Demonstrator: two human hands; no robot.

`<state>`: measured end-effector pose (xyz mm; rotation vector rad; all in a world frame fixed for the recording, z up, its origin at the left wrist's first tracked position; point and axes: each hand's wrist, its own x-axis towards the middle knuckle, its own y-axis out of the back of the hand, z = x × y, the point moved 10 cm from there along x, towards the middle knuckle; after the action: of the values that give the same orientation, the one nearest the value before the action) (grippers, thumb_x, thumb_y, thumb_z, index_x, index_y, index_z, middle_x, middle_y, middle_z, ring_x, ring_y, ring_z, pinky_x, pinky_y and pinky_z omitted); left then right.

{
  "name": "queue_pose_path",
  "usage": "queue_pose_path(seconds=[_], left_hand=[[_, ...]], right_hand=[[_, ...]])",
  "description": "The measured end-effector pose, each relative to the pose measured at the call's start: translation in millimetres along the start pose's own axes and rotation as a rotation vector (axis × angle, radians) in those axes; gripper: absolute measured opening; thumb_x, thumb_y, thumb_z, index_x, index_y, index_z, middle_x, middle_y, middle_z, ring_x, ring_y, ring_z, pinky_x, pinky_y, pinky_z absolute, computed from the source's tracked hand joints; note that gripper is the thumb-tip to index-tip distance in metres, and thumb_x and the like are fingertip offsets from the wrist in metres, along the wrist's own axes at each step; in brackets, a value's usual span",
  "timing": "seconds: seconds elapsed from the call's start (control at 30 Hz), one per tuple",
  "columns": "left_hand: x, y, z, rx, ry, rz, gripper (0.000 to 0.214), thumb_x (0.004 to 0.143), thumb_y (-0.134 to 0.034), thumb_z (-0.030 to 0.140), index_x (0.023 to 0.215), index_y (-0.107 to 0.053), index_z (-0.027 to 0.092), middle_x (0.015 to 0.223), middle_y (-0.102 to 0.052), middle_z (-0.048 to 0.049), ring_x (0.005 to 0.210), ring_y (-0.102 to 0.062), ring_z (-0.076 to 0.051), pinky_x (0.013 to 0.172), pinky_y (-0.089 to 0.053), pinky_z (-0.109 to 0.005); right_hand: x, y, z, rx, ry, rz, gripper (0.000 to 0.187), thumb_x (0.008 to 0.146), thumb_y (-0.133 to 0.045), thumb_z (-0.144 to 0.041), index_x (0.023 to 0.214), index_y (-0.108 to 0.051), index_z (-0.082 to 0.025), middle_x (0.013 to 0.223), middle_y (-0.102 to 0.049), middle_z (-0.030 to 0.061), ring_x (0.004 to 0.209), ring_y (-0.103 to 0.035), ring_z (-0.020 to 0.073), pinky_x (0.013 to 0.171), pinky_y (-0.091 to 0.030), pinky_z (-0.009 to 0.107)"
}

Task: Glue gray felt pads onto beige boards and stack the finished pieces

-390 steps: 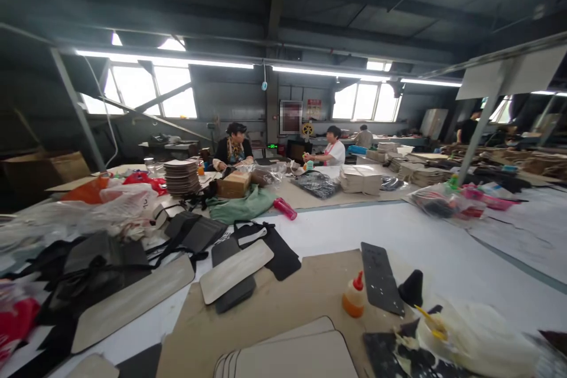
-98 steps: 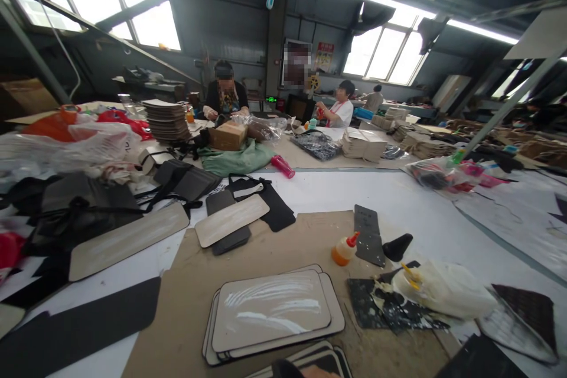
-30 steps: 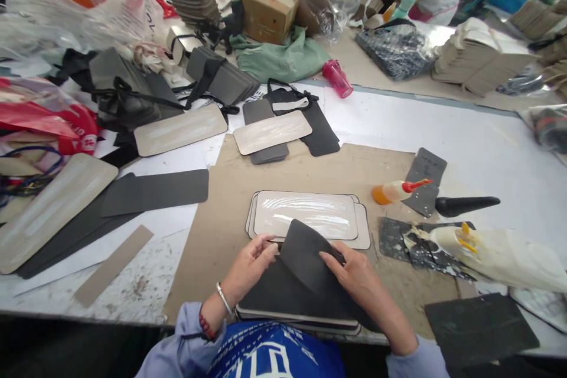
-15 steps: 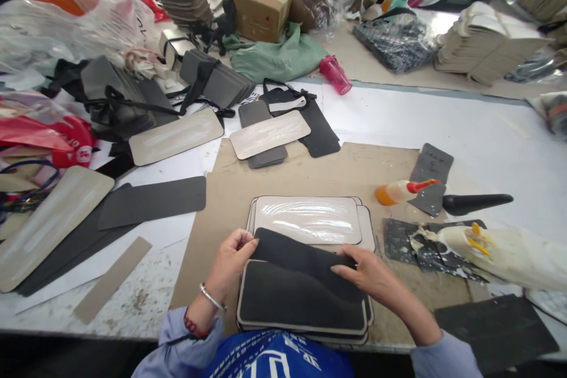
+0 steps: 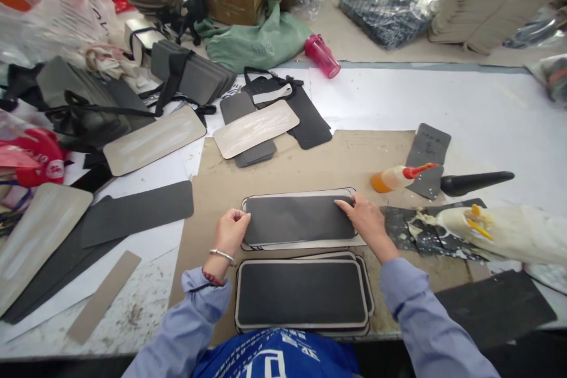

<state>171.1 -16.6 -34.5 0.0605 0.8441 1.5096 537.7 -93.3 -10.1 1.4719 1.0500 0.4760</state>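
A dark grey rectangular panel (image 5: 299, 220) with rounded corners lies over a pale, dark-edged panel on the far stack. My left hand (image 5: 233, 231) pinches its left end between thumb and fingers. At the other end, my right hand (image 5: 364, 221) grips the upper right corner, thumb on top. Nearer my body sits a second stack, topped by a black panel (image 5: 301, 293) with a pale border. Both stacks rest on a brown cardboard sheet (image 5: 208, 189).
Right of the stacks are a glue bottle (image 5: 392, 178) with a red nozzle, a black-handled tool (image 5: 478, 182) and a glue-smeared black sheet (image 5: 398, 233). Pale panels (image 5: 257, 129) and dark panels (image 5: 146, 212) lie behind and left. A pink bottle (image 5: 322, 56) lies farther back.
Both hands have moved the dark grey panel away from my body and laid it over the white-streaked pale panel on the far stack. The near stack's black top is now uncovered.
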Motion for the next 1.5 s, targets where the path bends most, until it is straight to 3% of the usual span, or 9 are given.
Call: queue_pose_path(seconds=[0.2,0.7,1.0,1.27,1.5], left_hand=[[1,-5.2,-12,0.073,-0.002,0.024,0.020,0.060,-0.055,0.039,0.057,-0.055,0.019,0.050,-0.051,0.0024,0.051,-0.046,-0.013,0.051,-0.034,-0.024],[0,-12.0,-9,0.176,-0.005,0.031,0.015,0.071,-0.051,0.032,0.063,-0.052,0.019,0.061,-0.056,-0.0005,0.062,-0.052,-0.015,0.061,-0.037,-0.027],[-1,-9.3,-7,0.181,-0.007,0.050,0.014,0.069,-0.053,0.031,0.061,-0.053,0.019,0.059,-0.057,-0.0003,0.060,-0.053,-0.016,0.060,-0.038,-0.027],[4,-13.6,-16,0.111,-0.032,0.033,0.020,0.064,-0.052,0.040,0.063,-0.054,0.020,0.060,-0.059,-0.0019,0.060,-0.055,-0.019,0.060,-0.039,-0.029],[1,-10.2,-8,0.174,-0.031,0.040,0.021,0.063,-0.053,0.040,0.063,-0.055,0.019,0.063,-0.060,-0.0034,0.064,-0.056,-0.020,0.062,-0.039,-0.030]], right_hand=[[3,-7,-2,-0.148,-0.019,0.008,0.036,0.082,-0.045,-0.054,0.091,-0.055,-0.021,0.090,-0.064,0.0069,0.082,-0.059,0.0216,0.059,-0.033,0.028],[10,-10,-3,-0.237,0.035,-0.008,0.037,0.085,-0.040,-0.053,0.083,-0.056,-0.019,0.085,-0.065,0.0075,0.071,-0.058,0.0197,0.055,-0.030,0.027],[13,-14,-2,-0.250,0.080,0.001,0.035,0.087,-0.038,-0.048,0.084,-0.056,-0.018,0.084,-0.064,0.0077,0.073,-0.059,0.0196,0.058,-0.034,0.027],[13,-13,-5,-0.188,0.044,-0.029,0.031,0.090,-0.037,-0.043,0.091,-0.055,-0.017,0.090,-0.064,0.0088,0.081,-0.060,0.0183,0.063,-0.036,0.026],[14,-14,-3,-0.170,0.019,-0.055,0.034,0.090,-0.035,-0.044,0.093,-0.055,-0.018,0.090,-0.064,0.0091,0.083,-0.061,0.0192,0.064,-0.037,0.026]])
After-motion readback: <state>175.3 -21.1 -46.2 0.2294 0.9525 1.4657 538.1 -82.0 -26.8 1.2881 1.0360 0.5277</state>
